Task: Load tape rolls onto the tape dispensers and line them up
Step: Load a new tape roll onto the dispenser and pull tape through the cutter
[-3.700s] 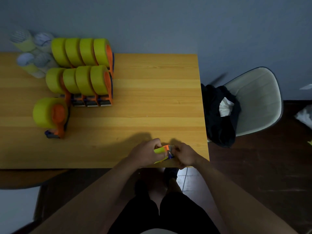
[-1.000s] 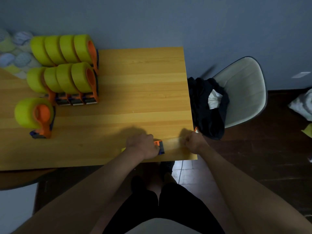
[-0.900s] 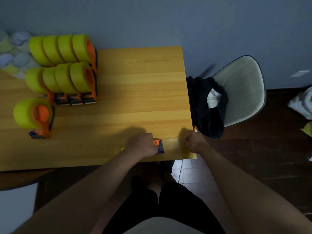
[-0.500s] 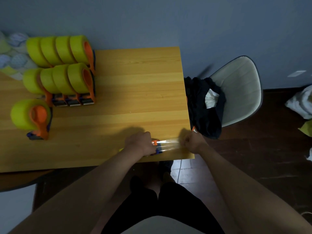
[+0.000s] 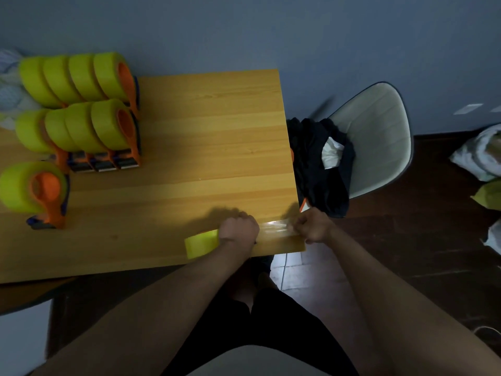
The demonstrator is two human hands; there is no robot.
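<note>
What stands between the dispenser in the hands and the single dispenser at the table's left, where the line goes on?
Nothing visible does. The left hand grips the tape dispenser and the right hand pinches its clear tape strip. Bare wooden table lies between it and the single loaded dispenser.

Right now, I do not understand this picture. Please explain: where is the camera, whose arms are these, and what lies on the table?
There is no machine here. The camera sits on a person's head and looks down, so the two bare arms are that person's own. The left hand grips a yellow tape roll near the front edge of the wooden table. The right hand pinches the clear tape strip stretched between the hands. At the far left stand two rows of loaded dispensers, yellow rolls on orange frames, and one single dispenser stands in front. Beside the table is a chair with dark clothing.
</note>
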